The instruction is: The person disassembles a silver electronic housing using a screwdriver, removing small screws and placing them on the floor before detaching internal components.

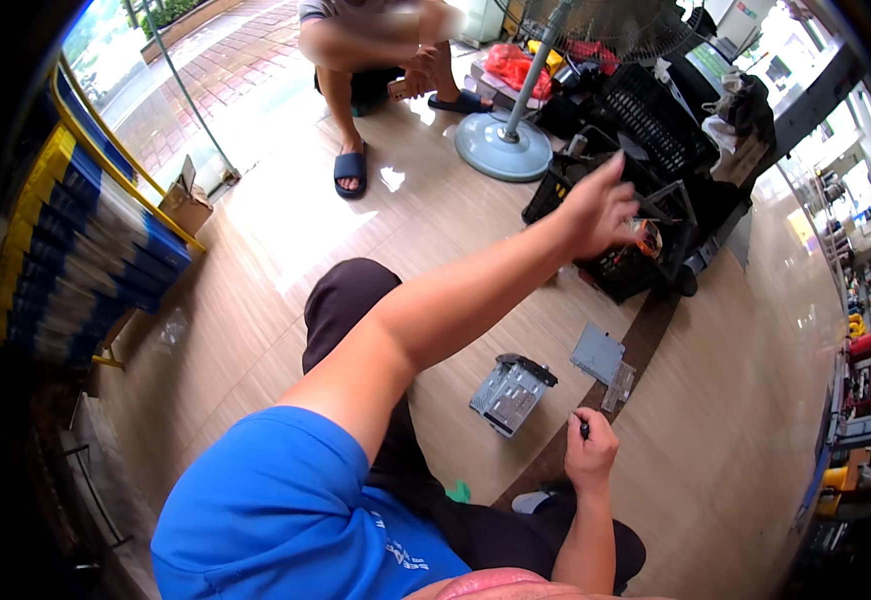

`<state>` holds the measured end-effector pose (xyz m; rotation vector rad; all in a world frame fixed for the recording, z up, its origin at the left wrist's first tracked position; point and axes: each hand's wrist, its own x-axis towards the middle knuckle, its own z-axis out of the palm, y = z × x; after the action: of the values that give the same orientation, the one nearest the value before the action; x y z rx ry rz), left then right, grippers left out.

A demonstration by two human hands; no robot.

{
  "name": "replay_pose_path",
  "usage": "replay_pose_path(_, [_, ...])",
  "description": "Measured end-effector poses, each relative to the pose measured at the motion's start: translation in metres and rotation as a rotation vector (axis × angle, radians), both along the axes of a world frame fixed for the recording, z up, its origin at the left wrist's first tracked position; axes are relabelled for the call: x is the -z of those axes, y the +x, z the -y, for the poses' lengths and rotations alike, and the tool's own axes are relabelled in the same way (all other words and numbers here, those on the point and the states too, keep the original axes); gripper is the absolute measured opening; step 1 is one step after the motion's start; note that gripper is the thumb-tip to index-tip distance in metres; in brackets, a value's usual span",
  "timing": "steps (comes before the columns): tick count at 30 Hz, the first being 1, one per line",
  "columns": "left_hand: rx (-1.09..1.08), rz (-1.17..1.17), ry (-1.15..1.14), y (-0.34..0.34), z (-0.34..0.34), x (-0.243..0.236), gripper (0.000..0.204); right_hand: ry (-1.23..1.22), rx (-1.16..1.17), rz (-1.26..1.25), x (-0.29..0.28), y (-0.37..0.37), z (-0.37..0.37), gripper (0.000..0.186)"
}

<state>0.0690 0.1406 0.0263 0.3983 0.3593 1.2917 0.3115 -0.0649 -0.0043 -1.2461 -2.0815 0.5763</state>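
My left hand (604,212) reaches far out over a black plastic crate (624,275), fingers spread and slightly blurred, with nothing visible in them. Closer to me, my right hand (592,455) is closed around a small black object (585,430); only its dark end shows, so its kind is unclear. On the floor before me sits a boxy metal electronic unit (514,398) with a black front edge, touched by neither hand. To its right lie a flat grey metal plate (598,352) and a smaller labelled metal piece (619,387).
A standing fan (504,145) with a round pale-blue base stands beyond the crate. Another black basket (656,120) and a red plastic bag (521,70) are piled nearby. A seated person in dark slippers (351,172) holds a phone. A blue-and-yellow rack (86,240) stands left.
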Motion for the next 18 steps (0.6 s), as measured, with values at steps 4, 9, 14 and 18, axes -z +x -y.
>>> replay_pose_path(4, [-0.139,0.155,0.261,0.011,-0.058,-0.109,0.090,0.019,0.002,-0.001,0.010,0.005,-0.004,0.007])
replay_pose_path(9, [-0.007,0.074,0.539,0.049,-0.049,-0.175,0.043,0.040,0.045,0.023,0.005,0.019,0.002,0.007])
replay_pose_path(14, [0.308,-0.711,0.660,0.050,0.059,-0.086,0.032,0.037,-0.003,0.016,0.004,0.019,0.006,0.005])
replay_pose_path(18, [0.474,-0.811,0.253,0.035,0.113,0.007,0.030,0.002,-0.012,0.011,0.003,0.012,0.007,0.006])
